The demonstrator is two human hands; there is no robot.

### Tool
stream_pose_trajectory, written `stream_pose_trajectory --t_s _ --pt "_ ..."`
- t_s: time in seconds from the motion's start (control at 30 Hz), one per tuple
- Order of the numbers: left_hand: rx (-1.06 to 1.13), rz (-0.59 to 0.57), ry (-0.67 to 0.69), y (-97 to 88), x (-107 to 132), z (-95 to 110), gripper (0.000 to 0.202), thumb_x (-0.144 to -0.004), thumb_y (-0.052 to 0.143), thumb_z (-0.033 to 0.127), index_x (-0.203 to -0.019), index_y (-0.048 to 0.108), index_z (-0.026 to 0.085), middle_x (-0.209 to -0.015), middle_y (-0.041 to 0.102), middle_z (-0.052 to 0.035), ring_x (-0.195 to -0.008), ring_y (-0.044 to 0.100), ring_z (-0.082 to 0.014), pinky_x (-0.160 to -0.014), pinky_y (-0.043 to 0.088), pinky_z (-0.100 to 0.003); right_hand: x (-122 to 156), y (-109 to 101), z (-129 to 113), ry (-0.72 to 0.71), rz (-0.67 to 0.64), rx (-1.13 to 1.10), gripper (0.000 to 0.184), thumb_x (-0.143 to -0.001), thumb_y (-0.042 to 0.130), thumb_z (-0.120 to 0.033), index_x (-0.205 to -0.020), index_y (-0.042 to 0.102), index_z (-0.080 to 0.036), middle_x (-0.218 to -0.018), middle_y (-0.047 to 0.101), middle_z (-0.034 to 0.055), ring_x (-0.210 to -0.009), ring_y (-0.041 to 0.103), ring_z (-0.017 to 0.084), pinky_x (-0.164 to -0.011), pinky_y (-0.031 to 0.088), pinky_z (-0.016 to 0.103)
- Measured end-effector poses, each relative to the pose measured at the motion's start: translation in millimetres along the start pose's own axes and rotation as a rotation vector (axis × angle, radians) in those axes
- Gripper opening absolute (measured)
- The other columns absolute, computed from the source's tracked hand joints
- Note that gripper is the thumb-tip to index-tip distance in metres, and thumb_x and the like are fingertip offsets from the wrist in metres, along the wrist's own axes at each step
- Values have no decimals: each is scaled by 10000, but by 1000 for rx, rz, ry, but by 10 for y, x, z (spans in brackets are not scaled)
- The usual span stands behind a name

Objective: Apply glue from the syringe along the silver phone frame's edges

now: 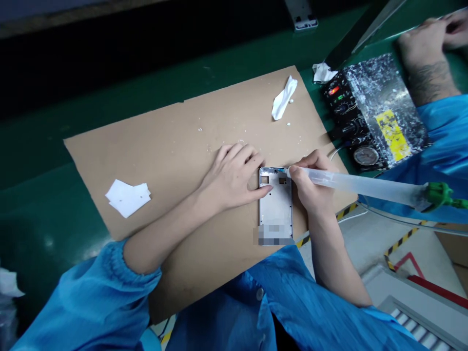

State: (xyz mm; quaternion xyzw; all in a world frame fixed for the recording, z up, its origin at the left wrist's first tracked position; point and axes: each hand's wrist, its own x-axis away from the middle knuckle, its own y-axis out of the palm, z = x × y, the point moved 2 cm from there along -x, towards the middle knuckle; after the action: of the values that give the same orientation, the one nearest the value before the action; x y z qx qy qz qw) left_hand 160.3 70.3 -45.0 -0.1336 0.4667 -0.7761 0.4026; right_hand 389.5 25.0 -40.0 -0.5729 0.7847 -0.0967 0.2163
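Note:
A silver phone frame [276, 207] lies flat on a brown cardboard sheet [175, 146], with small square cutouts near its far end. My left hand [234, 178] steadies it from the left: the thumb lies over its surface and the bent fingers are by its far left corner. In my right hand [314, 185] is a translucent dispensing syringe [373, 187], closed in the fingers near its tip. That tip is at the frame's far right corner, where a bit of blue shows. A green cap with a hose fitting [438, 195] closes the syringe's back end.
A scuffed black dispenser box [383, 107] with a pressure gauge [366, 156] stands right. Crumpled white tissue [284, 99] and a folded wipe [127, 197] lie on the cardboard. Another person's hand [424, 46] rests beyond the box. Another metal frame [304, 19] lies at the back.

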Motion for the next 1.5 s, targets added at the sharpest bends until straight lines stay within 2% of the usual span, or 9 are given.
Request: stream_pose_trajectory --t_s 0.17,0.43,0.77,1.5 --pt "16 -4 -2 6 2 -11 390 -1071 777 589 -1216 705 234 -1293 776 -114 -1279 698 -364 -1179 470 -538 -1 -8 34 14 -15 -15 234 -908 817 -336 -766 643 -269 -694 646 -42 -611 536 160 -578 398 327" --pt "10 -17 -10 4 -3 -15 420 -1057 803 596 -1207 702 216 -1304 773 -116 -1263 698 -354 -1187 468 -542 4 1 31 10 -22 -27 231 -897 811 -290 -753 631 -272 -714 649 -37 -655 552 172 -603 419 331" --pt "-4 -7 -5 33 16 -39 443 -1065 798 623 -1212 701 217 -1285 766 -96 -1237 693 -323 -1188 473 -515 -3 34 11 59 -14 -33 243 -872 794 -327 -720 612 -272 -635 611 -46 -580 522 168 -557 379 317" --pt "-20 32 26 90 14 -51 456 -1077 769 639 -1226 725 210 -1304 764 -115 -1321 679 -346 -1195 471 -527 -9 2 47 57 -11 -17 246 -844 795 -317 -711 589 -289 -637 590 -53 -591 517 190 -570 396 340"
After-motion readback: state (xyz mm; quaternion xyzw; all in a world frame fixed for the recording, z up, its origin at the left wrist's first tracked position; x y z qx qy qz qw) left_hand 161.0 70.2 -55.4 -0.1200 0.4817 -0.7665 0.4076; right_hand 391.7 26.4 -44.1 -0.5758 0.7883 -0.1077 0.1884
